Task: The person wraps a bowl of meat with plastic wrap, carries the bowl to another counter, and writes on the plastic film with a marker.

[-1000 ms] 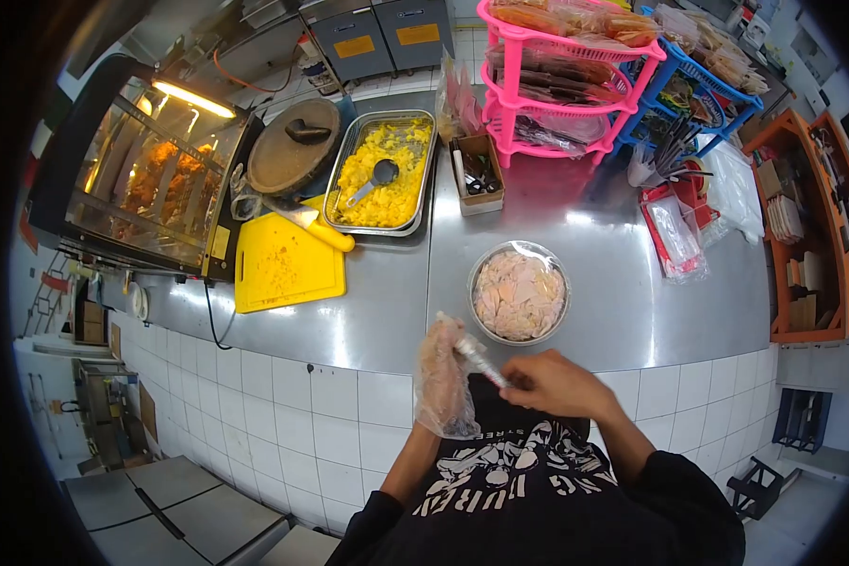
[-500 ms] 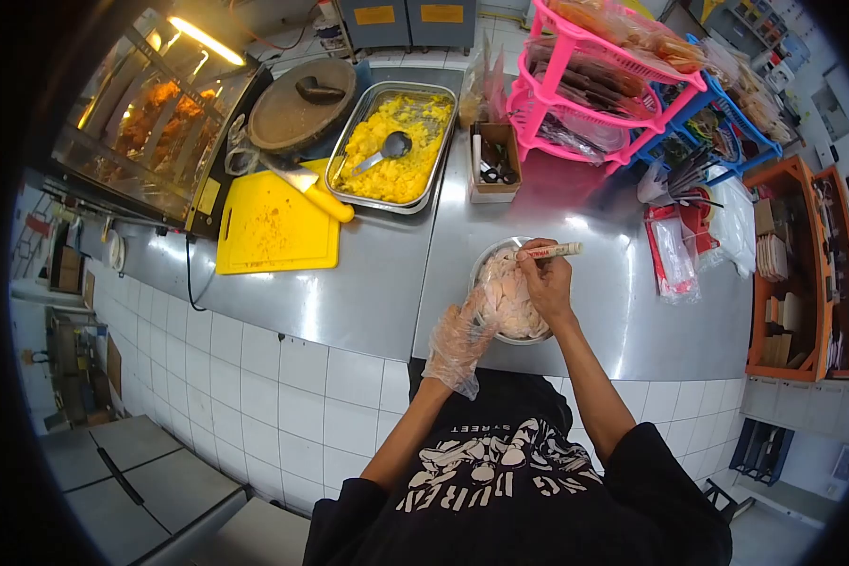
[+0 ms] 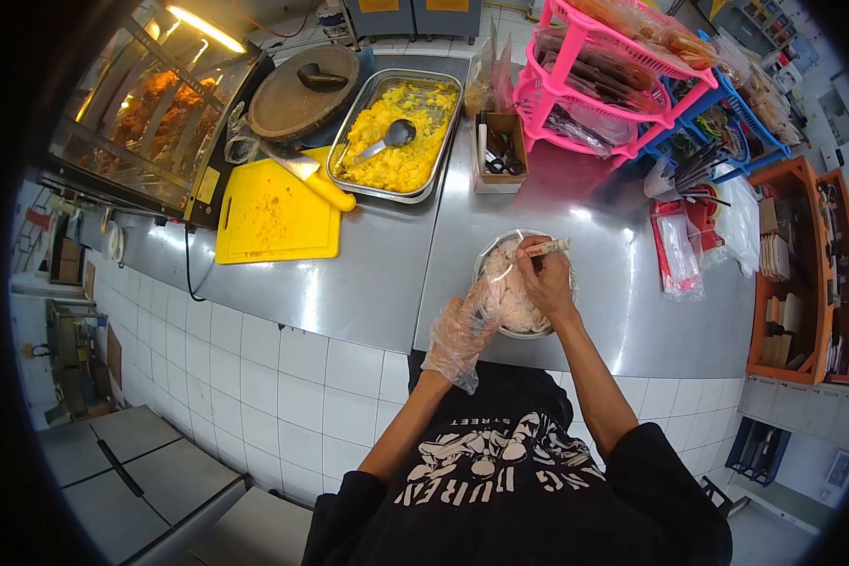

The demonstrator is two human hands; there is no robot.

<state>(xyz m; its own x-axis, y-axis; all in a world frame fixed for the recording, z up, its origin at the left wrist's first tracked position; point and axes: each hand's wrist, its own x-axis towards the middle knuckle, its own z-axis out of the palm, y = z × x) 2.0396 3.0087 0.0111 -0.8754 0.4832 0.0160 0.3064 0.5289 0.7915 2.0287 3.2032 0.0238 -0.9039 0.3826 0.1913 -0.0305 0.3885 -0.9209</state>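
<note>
A round container (image 3: 517,319) with a clear-looking rim stands on the steel counter close in front of me, full of pale pink-white food pieces. My left hand (image 3: 462,332), in a loose clear plastic glove, grips the container's left side. Some of its fingers are blurred by the wrinkled glove. Bare, my right hand (image 3: 549,283) is closed around a white marker with red lettering (image 3: 545,248). The marker is tilted, its left end low over the container's top. Whether the tip touches the surface I cannot tell.
Left of centre are a yellow cutting board (image 3: 278,222), a knife with a yellow handle (image 3: 328,191) and a metal tray (image 3: 431,179) of yellow food with a ladle (image 3: 398,134). Behind the container stand a small cardboard box (image 3: 500,177) and a pink rack (image 3: 561,71).
The view has shifted slightly. The marker and my right hand have moved a little to the left over the container. My left hand stays at its side.
</note>
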